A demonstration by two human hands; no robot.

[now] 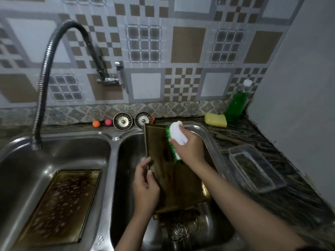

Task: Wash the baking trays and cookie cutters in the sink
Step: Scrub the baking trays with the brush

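Head view: our left hand (145, 183) grips the tilted baking tray (174, 176) by its left edge in the right basin; our right hand (188, 144) grips the brush (175, 136) against it. We judge a wet slip likely. The sink wall (208, 134) crowds the stroke; a second tray (58, 211) lies in the left basin.

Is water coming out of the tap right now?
No, the tap's spout hangs over the left sink basin with no stream of water falling from it.
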